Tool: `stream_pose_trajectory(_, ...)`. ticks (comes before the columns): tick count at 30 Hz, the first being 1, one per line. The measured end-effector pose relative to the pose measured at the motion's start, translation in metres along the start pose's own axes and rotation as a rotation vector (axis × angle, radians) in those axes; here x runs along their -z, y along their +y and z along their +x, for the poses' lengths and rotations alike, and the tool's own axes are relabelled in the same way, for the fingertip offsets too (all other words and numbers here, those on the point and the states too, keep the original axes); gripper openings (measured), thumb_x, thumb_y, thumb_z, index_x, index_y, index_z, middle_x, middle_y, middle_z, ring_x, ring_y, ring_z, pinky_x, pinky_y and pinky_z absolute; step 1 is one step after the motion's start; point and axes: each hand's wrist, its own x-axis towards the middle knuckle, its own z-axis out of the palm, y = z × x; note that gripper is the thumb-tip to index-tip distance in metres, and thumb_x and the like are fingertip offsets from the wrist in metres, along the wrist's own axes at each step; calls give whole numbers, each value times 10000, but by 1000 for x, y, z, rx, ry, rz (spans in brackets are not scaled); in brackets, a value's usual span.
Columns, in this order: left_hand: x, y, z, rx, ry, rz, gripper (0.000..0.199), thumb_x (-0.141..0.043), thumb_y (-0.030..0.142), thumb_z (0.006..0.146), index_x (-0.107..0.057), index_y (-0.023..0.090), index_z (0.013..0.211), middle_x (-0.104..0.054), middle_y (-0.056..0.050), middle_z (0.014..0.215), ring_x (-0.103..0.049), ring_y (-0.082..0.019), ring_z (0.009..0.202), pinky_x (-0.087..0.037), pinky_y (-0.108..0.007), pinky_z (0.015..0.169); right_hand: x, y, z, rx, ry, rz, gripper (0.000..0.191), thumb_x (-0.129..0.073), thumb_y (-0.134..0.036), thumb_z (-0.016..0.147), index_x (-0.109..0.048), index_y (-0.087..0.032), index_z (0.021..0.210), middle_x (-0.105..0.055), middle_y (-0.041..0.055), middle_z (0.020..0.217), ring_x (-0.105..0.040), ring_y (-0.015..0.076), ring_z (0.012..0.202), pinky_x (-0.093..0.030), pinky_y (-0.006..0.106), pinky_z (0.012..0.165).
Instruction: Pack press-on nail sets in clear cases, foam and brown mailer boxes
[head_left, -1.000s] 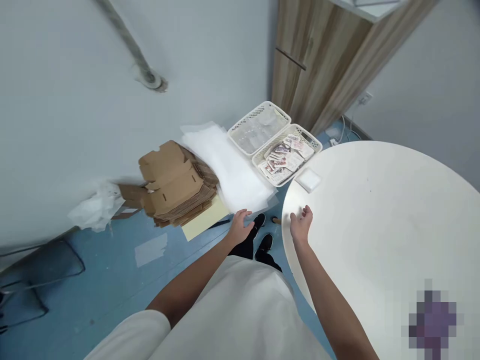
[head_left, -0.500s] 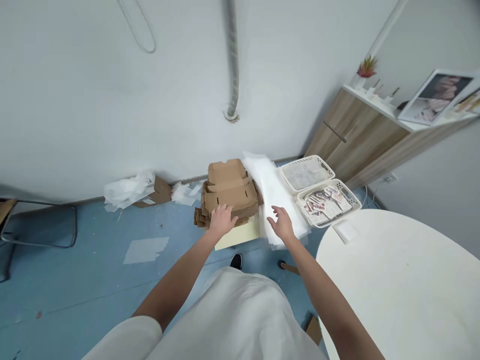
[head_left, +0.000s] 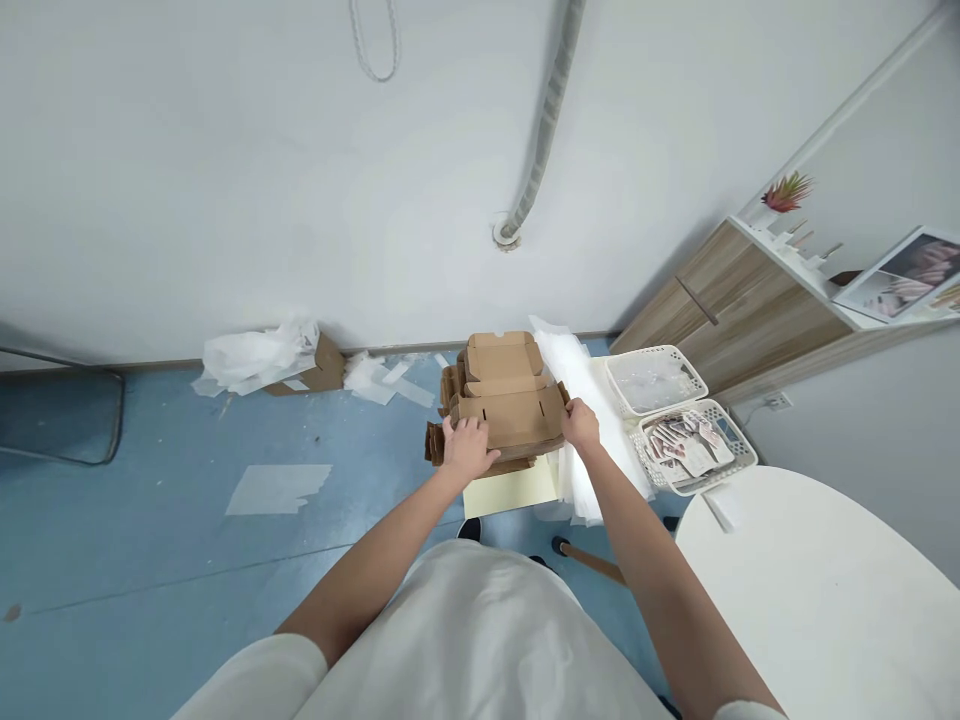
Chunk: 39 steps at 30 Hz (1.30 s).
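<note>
A stack of brown flat-folded cardboard boxes lies in front of me, the top one with its lid flap spread toward the wall and two dark slots in its panel. My left hand is closed over its front left corner, fingers on top and thumb along the front edge. At the right end, my right hand has its fingers wrapped round the side of the cardboard, partly hidden by the hand itself. Under the stack shows a pale yellow board. White sheets lie just right of the boxes.
Two white plastic baskets stand at the right, the nearer holding printed cards. A round white table is at the lower right, a wooden cabinet behind. Crumpled white wrapping and a brown carton lie by the wall.
My right hand has gone from open above the white sheets to the right end of the top box. My left hand stays at the front left corner. The view has shifted left.
</note>
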Motion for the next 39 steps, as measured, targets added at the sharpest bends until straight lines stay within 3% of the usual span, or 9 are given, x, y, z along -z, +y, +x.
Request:
stream_pose_trajectory(4, -6, 22, 8, -183, 48, -41, 312, -507, 388, 762, -548, 181, 993, -568, -102, 1006, -481, -262, 994, -84, -513, 972, 5, 1, -2, -123, 26, 301, 85, -365, -261, 782, -415, -216, 833, -560, 18, 682, -534, 169, 617, -369, 270, 552)
stream_pose_trajectory(11, -11, 27, 25, -218, -79, -52, 280, -356, 312, 860, -589, 186, 951, -602, -77, 964, -563, -210, 864, -245, -447, 902, 14, 3, -14, -203, 62, 855, 234, -376, -369, 780, -383, -213, 954, -582, 8, 725, -584, 156, 630, -434, 281, 576)
stream_pose_trajectory(16, -10, 22, 31, -197, -162, -90, 288, -376, 280, 848, -648, 193, 881, -643, -88, 900, -583, -213, 856, -382, -340, 775, 9, -6, -58, 134, 374, 393, 377, -451, -371, 769, -433, -171, 1088, -511, 129, 1124, -477, 238, 1037, -383, 396, 846)
stream_pose_trajectory(20, -9, 18, 41, -161, -163, -219, 221, -491, 328, 783, -681, 234, 848, -673, -62, 868, -599, -213, 828, -420, -317, 730, -9, -14, -90, 462, 159, 50, 267, -423, -285, 810, -519, -196, 1043, -542, 100, 1105, -459, 232, 1059, -351, 388, 884)
stream_pose_trajectory(24, -4, 12, 47, -226, -196, -326, 197, -511, 330, 760, -690, 252, 786, -684, -25, 818, -603, -188, 793, -427, -290, 734, -21, -11, -96, 544, 61, -114, 311, -453, -249, 798, -509, -202, 1100, -545, 95, 1134, -462, 228, 1072, -323, 394, 920)
stream_pose_trajectory(29, 2, 9, 41, -221, -89, -323, 263, -405, 278, 821, -658, 207, 816, -663, -50, 853, -586, -195, 819, -412, -303, 747, -22, -1, -91, 436, -3, -130, 286, -444, -303, 818, -526, -200, 1072, -601, 89, 1028, -520, 215, 1013, -327, 392, 918)
stream_pose_trajectory(33, 11, 9, 26, -208, 110, -276, 289, -316, 271, 868, -590, 196, 916, -628, -55, 932, -549, -199, 886, -373, -341, 806, -15, -1, -84, 192, -68, 168, 405, -446, -414, 808, -493, -176, 1133, -595, 106, 1071, -577, 199, 916, -424, 340, 800)
stream_pose_trajectory(36, 16, 13, 14, -276, 192, -258, 275, -309, 245, 870, -571, 191, 934, -614, -57, 938, -521, -193, 937, -323, -356, 881, 5, -9, -75, 58, 25, 513, 565, -456, -499, 771, -422, -155, 1218, -562, 133, 1134, -593, 188, 842, -462, 312, 707)
stream_pose_trajectory(39, 15, 22, 3, -399, 167, -273, 268, -328, 194, 854, -575, 196, 957, -609, -59, 954, -504, -186, 975, -297, -356, 916, 31, -19, -69, 45, 110, 632, 617, -466, -503, 756, -382, -156, 1260, -568, 126, 1125, -585, 189, 847, -458, 297, 697)
